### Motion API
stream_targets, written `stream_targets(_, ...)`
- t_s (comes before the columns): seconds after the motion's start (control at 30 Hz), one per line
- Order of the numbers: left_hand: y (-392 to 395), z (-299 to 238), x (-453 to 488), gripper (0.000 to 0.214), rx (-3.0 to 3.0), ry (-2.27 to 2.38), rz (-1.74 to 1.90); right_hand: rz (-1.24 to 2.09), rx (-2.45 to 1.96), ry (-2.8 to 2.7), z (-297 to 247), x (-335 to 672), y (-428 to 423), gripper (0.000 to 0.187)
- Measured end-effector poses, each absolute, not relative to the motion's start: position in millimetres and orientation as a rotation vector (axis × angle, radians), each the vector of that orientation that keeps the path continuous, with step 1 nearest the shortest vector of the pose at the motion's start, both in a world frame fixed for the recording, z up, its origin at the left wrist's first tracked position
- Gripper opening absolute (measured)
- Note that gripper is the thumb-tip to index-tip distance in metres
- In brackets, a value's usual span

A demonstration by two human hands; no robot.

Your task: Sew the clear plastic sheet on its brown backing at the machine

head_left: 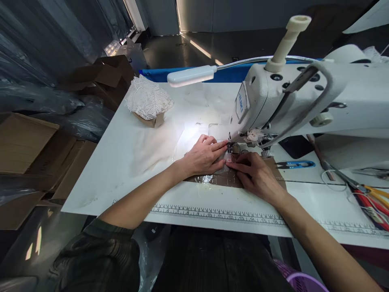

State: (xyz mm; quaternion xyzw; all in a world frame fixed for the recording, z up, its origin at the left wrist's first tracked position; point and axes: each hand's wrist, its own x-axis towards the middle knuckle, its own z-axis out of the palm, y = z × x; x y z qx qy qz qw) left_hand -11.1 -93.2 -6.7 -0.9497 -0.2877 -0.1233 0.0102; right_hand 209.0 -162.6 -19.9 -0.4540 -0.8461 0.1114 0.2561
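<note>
Sheer white fabric (152, 148) lies spread on the sewing table, its right end near the presser foot (233, 148) of a white sewing machine (258, 93). My left hand (205, 156) rests flat on this fabric, fingers stretched toward the presser foot. On the foot's near side, my right hand (257, 173) has its fingers bent and drawn together at the fabric's edge. Its index fingertip nearly meets my left thumb. What lies between the right fingers is partly hidden. Under both hands is a brown, shiny taped patch (212, 180).
A pile of white lace pieces (148, 97) sits in a small carton at the back left. Blue thread snips (294, 164) and orange-handled scissors (375, 192) lie to the right. A lamp (191, 76) hangs over the table. Cardboard boxes (27, 150) stand at left.
</note>
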Motion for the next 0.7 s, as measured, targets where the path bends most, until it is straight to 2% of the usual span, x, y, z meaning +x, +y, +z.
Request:
stream_targets(0.43, -97.0, -6.5, -9.8, 0.045, -2.932, -0.936, -0.351, 0.315, -1.266, -2.258, -21.3, 207.8, -163.5, 0.033)
stream_targets(0.6, -96.1, -6.6, -15.1, 0.043, -2.903, -0.974, -0.520, 0.317, -1.304, -2.261, -22.7, 208.6, -163.8, 0.035)
stream_targets(0.7, -95.1, -6.8, -18.9, 0.031, -2.899, -0.876, -0.646, 0.312, -1.302, -2.266, -23.2, 208.6, -163.5, 0.035)
